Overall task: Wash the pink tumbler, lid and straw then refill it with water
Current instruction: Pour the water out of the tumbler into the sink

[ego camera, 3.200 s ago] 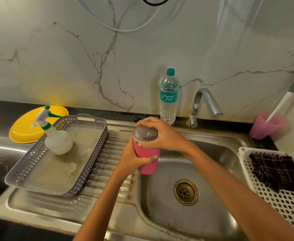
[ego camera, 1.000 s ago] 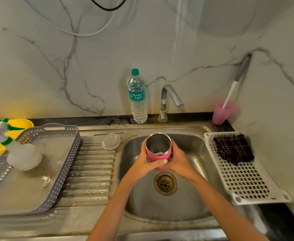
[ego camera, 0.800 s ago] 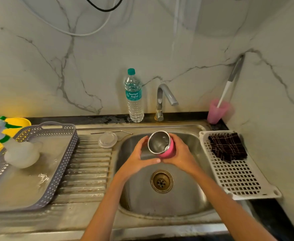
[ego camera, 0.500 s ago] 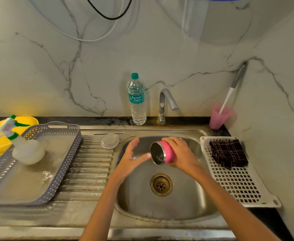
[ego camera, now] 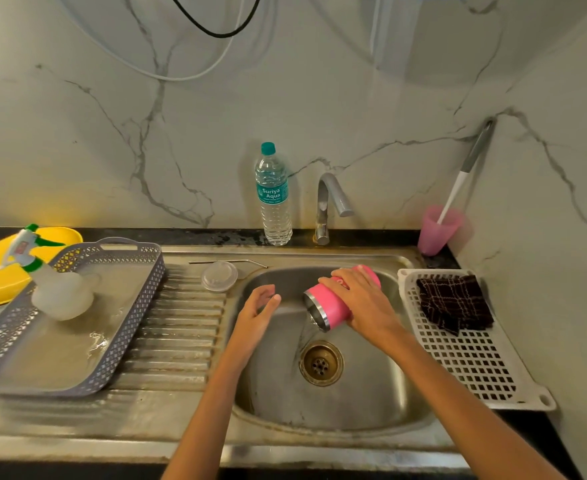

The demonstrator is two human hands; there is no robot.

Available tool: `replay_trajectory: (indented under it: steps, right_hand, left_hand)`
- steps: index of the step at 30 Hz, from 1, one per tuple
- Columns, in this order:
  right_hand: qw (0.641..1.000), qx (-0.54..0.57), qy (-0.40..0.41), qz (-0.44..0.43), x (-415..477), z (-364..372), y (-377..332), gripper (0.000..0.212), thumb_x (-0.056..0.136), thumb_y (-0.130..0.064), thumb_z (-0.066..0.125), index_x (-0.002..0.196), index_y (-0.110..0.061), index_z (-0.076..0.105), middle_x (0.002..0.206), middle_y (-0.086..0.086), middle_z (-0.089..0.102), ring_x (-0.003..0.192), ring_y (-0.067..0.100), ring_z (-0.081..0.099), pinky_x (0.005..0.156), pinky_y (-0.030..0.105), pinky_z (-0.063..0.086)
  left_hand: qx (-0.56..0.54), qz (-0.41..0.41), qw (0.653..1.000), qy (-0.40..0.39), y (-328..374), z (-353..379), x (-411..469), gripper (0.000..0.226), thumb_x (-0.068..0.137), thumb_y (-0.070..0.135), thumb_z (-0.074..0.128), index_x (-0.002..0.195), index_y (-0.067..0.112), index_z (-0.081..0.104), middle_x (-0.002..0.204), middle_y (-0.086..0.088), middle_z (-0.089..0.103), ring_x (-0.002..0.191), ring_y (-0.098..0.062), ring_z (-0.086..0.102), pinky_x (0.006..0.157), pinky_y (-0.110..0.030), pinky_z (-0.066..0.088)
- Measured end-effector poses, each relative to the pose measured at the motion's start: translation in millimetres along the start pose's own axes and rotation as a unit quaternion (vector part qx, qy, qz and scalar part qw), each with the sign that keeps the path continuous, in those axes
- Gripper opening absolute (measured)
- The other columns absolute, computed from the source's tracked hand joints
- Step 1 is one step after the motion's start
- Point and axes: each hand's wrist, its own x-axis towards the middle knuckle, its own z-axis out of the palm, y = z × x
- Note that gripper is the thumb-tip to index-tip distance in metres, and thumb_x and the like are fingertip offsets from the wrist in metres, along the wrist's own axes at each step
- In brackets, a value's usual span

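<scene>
Pink outside with a steel rim, the tumbler (ego camera: 333,303) is tipped on its side above the sink (ego camera: 354,403), mouth angled down toward the drain (ego camera: 321,363), water (ego camera: 306,336) trickling out. Our right hand (ego camera: 361,299) wraps over its body; our left hand (ego camera: 255,315) hovers just beside, fingers loose, holding nothing. The lid (ego camera: 219,276) and straw (ego camera: 228,261) lie on the drainboard (ego camera: 181,327)

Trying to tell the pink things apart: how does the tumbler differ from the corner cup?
The tumbler is opaque with a steel rim; the cup is translucent. The tumbler lies tipped in the right hand, pouring water; the cup stands upright, holding a long-handled tool. Both are pink.
</scene>
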Motion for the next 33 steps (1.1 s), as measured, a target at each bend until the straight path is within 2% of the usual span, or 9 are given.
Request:
replay_trajectory:
  steps: [4, 10, 16, 19, 22, 24, 26, 29, 33]
  right_hand:
    - [1.000, -0.012, 0.019, -0.016, -2, -5, 2, 0.102, 0.051, -0.011, 0.091, 0.140, -0.026, 0.044, 0.137, 0.006, 0.050, 0.131, 0.026, 0.044, 0.115, 0.042, 0.016]
    - [0.998, -0.021, 0.045, -0.025, 0, -13, 2, 0.092, 0.058, -0.011, 0.088, 0.140, -0.023, 0.048, 0.140, 0.011, 0.048, 0.133, 0.032, 0.042, 0.113, 0.043, 0.019]
    - [0.999, -0.025, 0.029, 0.001, 2, -9, 8, 0.094, 0.062, -0.014, 0.086, 0.144, -0.027, 0.041, 0.145, 0.007, 0.042, 0.138, 0.029, 0.034, 0.118, 0.044, 0.016]
    - [0.995, 0.066, 0.027, 0.073, -1, -3, 12, 0.096, 0.060, -0.011, 0.085, 0.143, -0.030, 0.040, 0.141, 0.000, 0.041, 0.135, 0.023, 0.032, 0.118, 0.043, 0.016]
    - [0.940, 0.292, 0.033, 0.176, -6, 3, 13, 0.099, 0.056, -0.010, 0.088, 0.141, -0.029, 0.042, 0.135, -0.005, 0.044, 0.126, 0.016, 0.040, 0.108, 0.040, 0.038]
    - [0.873, 0.428, 0.036, 0.229, -11, 6, 12, 0.097, 0.053, -0.017, 0.093, 0.137, -0.029, 0.045, 0.130, -0.008, 0.053, 0.118, 0.011, 0.051, 0.097, 0.030, 0.048]
    - [0.831, 0.494, 0.030, 0.255, -15, 8, 10, 0.093, 0.051, -0.031, 0.094, 0.132, -0.030, 0.049, 0.123, -0.009, 0.061, 0.111, 0.008, 0.059, 0.090, 0.026, 0.053]
    - [0.814, 0.521, 0.016, 0.256, -13, 10, 5, 0.088, 0.053, -0.034, 0.092, 0.131, -0.029, 0.050, 0.120, -0.009, 0.064, 0.111, 0.009, 0.061, 0.092, 0.032, 0.054]
    - [0.800, 0.543, -0.002, 0.255, -7, 8, 5, 0.092, 0.049, -0.025, 0.094, 0.127, -0.037, 0.048, 0.119, -0.009, 0.064, 0.110, 0.007, 0.061, 0.090, 0.026, 0.053]
  left_hand:
    - [-0.014, -0.009, 1.000, -0.006, -2, 6, 1, 0.030, 0.098, 0.035, 0.056, 0.126, 0.027, 0.055, 0.122, 0.012, 0.059, 0.110, 0.006, 0.052, 0.081, -0.007, 0.037]
    - [-0.018, 0.003, 1.000, -0.022, -3, 17, 5, 0.026, 0.101, 0.029, 0.052, 0.127, 0.028, 0.054, 0.124, 0.014, 0.056, 0.118, -0.003, 0.050, 0.084, -0.010, 0.037]
    - [0.026, 0.046, 0.998, -0.044, -6, 20, 15, 0.037, 0.100, 0.001, 0.045, 0.127, 0.025, 0.052, 0.133, 0.007, 0.054, 0.122, -0.010, 0.051, 0.089, -0.011, 0.039]
    - [0.037, 0.058, 0.996, -0.062, -8, 19, 16, 0.051, 0.092, -0.011, 0.046, 0.129, 0.024, 0.049, 0.135, 0.003, 0.052, 0.127, -0.013, 0.049, 0.099, -0.020, 0.041]
    - [0.029, 0.060, 0.993, -0.102, -10, 20, 16, 0.056, 0.090, 0.000, 0.063, 0.136, 0.026, 0.044, 0.138, 0.009, 0.048, 0.131, -0.010, 0.045, 0.094, -0.014, 0.039]
    - [0.010, 0.046, 0.988, -0.145, -7, 28, 14, 0.075, 0.083, 0.018, 0.077, 0.144, 0.028, 0.035, 0.141, 0.017, 0.042, 0.131, -0.001, 0.040, 0.095, -0.013, 0.036]
    - [-0.012, 0.039, 0.982, -0.186, -2, 40, 16, 0.093, 0.076, 0.026, 0.083, 0.150, 0.028, 0.026, 0.146, 0.018, 0.036, 0.134, 0.001, 0.035, 0.101, -0.017, 0.032]
    - [-0.025, 0.048, 0.972, -0.229, 8, 55, 27, 0.101, 0.067, 0.037, 0.088, 0.148, 0.031, 0.027, 0.146, 0.015, 0.042, 0.135, -0.004, 0.041, 0.110, -0.029, 0.035]
    - [-0.054, 0.068, 0.970, -0.228, 19, 67, 44, 0.099, 0.058, 0.021, 0.091, 0.141, 0.024, 0.037, 0.135, -0.001, 0.056, 0.124, -0.019, 0.056, 0.101, -0.038, 0.050]
